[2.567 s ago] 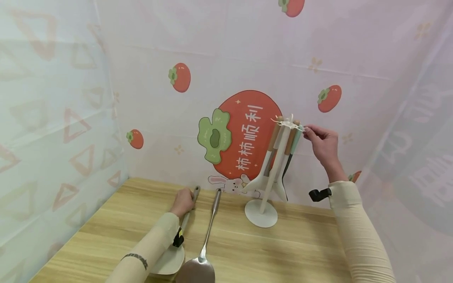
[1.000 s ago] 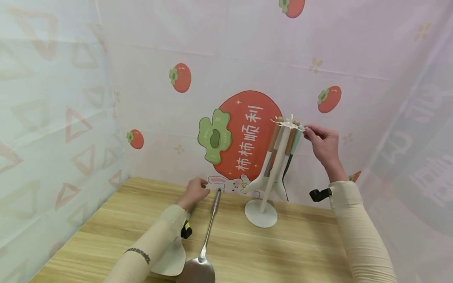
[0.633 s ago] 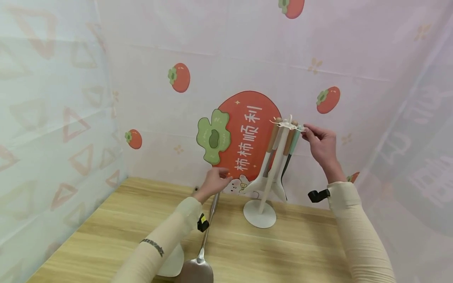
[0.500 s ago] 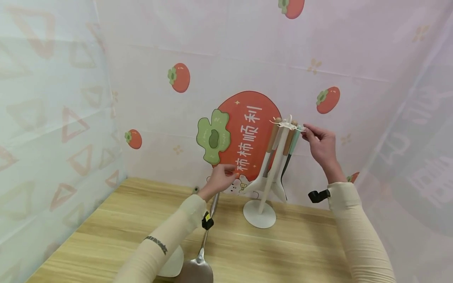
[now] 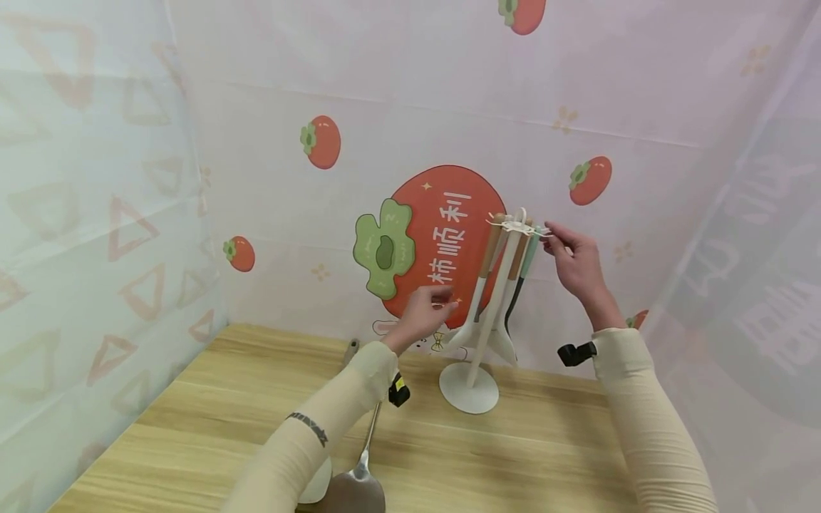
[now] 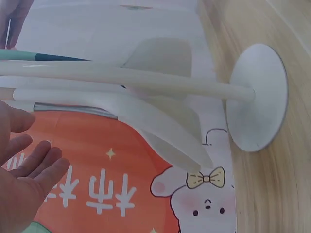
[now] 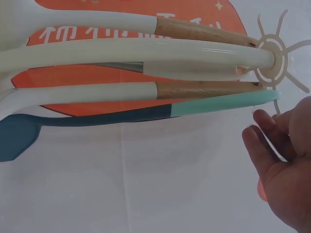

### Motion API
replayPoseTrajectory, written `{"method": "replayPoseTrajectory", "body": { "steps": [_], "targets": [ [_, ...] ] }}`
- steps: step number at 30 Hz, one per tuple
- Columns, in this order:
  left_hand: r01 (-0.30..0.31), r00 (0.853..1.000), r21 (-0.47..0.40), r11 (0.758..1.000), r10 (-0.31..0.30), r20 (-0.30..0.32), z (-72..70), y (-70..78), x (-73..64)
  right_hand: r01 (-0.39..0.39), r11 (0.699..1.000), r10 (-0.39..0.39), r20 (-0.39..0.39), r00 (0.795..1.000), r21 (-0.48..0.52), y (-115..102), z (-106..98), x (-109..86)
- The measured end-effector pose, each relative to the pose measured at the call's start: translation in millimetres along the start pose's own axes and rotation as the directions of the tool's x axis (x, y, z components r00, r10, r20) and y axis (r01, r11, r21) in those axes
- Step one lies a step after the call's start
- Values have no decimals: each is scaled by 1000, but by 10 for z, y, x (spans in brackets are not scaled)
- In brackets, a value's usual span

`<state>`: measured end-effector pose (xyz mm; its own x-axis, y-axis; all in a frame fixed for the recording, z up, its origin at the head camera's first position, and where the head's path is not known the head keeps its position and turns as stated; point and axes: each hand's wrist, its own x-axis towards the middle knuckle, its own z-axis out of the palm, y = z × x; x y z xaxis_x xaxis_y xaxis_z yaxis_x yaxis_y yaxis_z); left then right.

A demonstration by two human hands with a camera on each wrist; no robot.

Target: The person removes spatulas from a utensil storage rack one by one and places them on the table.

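A white utensil rack [image 5: 468, 390] with a round base and a hooked top ring [image 7: 272, 60] stands near the back wall. Hanging from it are wooden-handled white utensils [image 5: 490, 246] and a mint-handled dark utensil [image 7: 221, 103]. My right hand [image 5: 577, 263] pinches one of the ring's hooks by its tip, beside the mint handle. To the left of the hanging utensils, my left hand [image 5: 423, 313] is raised off the table with relaxed fingers and nothing in it. In the left wrist view, its fingers lie close below a wooden handle.
On the wooden table [image 5: 192, 413] lie a steel turner [image 5: 360, 488] and a white-headed utensil [image 5: 318, 486] with a grey handle [image 5: 351, 349], both partly hidden by my left arm. A printed cloth wall [image 5: 288, 206] rises right behind the rack.
My left hand let go of the grey handle, lifted, and moved right toward the rack. The right hand kept its pinch on the hook.
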<state>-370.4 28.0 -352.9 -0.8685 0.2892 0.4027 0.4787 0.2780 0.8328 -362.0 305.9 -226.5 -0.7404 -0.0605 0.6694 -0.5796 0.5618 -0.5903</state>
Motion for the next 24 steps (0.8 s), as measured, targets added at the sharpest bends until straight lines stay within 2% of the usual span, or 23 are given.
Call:
{"method": "replayPoseTrajectory", "body": {
  "steps": [2, 4, 9, 11, 13, 15, 17, 19, 22, 24],
  "targets": [
    [-8, 1000, -9, 1000, 8, -1, 40, 49, 48, 9, 1000, -9, 21, 1000, -12, -1, -12, 2],
    [-28, 1000, -18, 999, 28, -2, 77, 93, 102, 13, 1000, -12, 49, 999, -22, -107, -29, -21],
    [-71, 997, -75, 995, 70, -14, 150, 235, 228, 7, 996, 4, 121, 993, -91, -116, -59, -20],
    [-83, 996, -94, 992, 81, -33, 181, 284, 275, -3, 995, 17, 134, 991, -102, -17, -55, 7],
    [-94, 994, -102, 990, 89, -55, 215, 321, 318, -17, 996, 29, 123, 992, -92, -22, -51, 1],
    [-102, 993, -104, 989, 94, -76, 247, 351, 350, -42, 996, 48, 72, 996, -82, -25, -45, -12],
    [-104, 991, -102, 989, 94, -95, 273, 377, 370, -59, 997, 58, -21, 998, -52, -30, -37, -30],
    [-105, 989, -105, 989, 93, -112, 293, 394, 386, -57, 998, 56, -127, 990, -1, -39, -36, -47],
    [-107, 987, -118, 987, 91, -135, 311, 405, 411, 1, 996, 21, -235, 972, 91, -99, -44, -80],
    [-113, 985, -128, 985, 95, -144, 314, 404, 429, 50, 991, -18, -248, 969, 126, -182, -54, -109]
  ]
}}
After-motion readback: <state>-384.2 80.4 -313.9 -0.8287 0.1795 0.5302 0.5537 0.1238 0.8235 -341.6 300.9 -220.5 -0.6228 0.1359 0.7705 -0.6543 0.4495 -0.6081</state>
